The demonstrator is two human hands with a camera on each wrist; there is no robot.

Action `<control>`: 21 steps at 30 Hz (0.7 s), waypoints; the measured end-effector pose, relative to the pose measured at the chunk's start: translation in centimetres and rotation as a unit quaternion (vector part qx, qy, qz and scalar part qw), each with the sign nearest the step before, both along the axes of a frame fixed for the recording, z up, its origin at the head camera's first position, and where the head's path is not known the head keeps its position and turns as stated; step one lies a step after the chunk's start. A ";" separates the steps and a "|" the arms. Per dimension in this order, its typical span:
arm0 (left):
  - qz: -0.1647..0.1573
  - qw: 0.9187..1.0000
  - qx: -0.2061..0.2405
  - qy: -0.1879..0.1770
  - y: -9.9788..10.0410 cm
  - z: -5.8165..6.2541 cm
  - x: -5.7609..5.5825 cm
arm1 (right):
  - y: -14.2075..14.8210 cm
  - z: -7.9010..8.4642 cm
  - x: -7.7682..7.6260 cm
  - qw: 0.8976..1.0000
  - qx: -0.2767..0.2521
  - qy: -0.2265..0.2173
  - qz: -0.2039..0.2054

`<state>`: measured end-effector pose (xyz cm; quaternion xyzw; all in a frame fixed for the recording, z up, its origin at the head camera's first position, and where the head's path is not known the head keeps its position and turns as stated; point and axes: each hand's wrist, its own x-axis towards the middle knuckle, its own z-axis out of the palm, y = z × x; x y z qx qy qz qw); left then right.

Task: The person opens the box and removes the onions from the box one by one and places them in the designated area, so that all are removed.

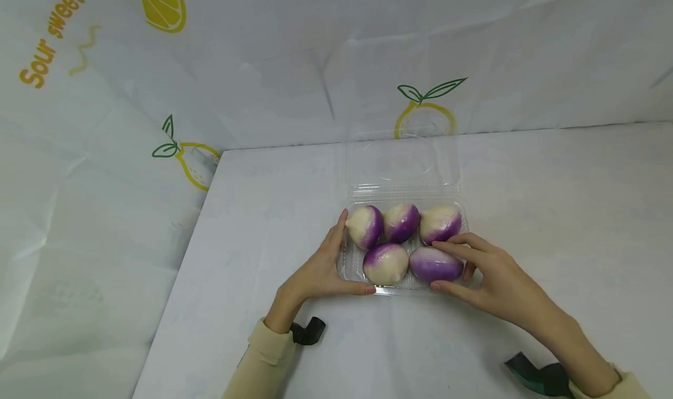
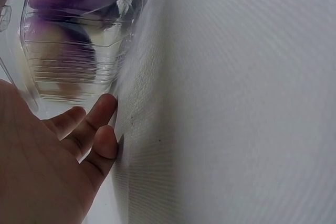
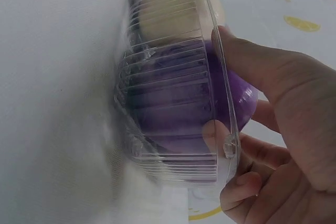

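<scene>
A clear plastic clamshell box (image 1: 344,264) sits on the table with its hinged lid (image 1: 402,162) raised at the back. Several purple-and-white turnips lie inside in two rows, three behind and two in front. My left hand (image 1: 321,270) rests against the box's left side, thumb along the front edge; its fingers (image 2: 100,116) touch the ribbed wall. With my right hand (image 1: 494,276) I hold the front right turnip (image 1: 435,264) between thumb and fingers. In the right wrist view one fingertip (image 3: 215,135) shows through the clear wall beside this turnip (image 3: 173,98).
A white cloth-like backdrop (image 1: 284,83) printed with lemons stands behind and left of the white table (image 1: 236,241). Dark wrist mounts (image 1: 310,330) sit on both wrists, near the table's surface.
</scene>
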<state>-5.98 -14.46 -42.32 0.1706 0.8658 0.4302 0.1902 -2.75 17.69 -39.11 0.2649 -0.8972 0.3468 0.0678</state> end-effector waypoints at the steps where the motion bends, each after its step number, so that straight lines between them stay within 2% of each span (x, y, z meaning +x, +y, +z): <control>1: 0.000 1.000 -0.001 0.002 0.0 0.0 0.0 | 0.0 0.0 0.0 1.000 0.003 0.002 -0.002; 8: -0.002 1.000 -0.002 0.000 0.0 0.1 0.0 | -0.2 0.1 -0.3 1.000 0.025 0.005 0.000; 14: -0.002 1.000 -0.002 -0.006 0.0 0.1 0.0 | -0.1 0.3 -0.5 0.999 0.036 -0.012 0.008; 21: -0.001 1.000 -0.005 -0.007 0.0 0.1 0.0 | 0.0 0.3 -0.5 0.999 0.027 -0.029 0.015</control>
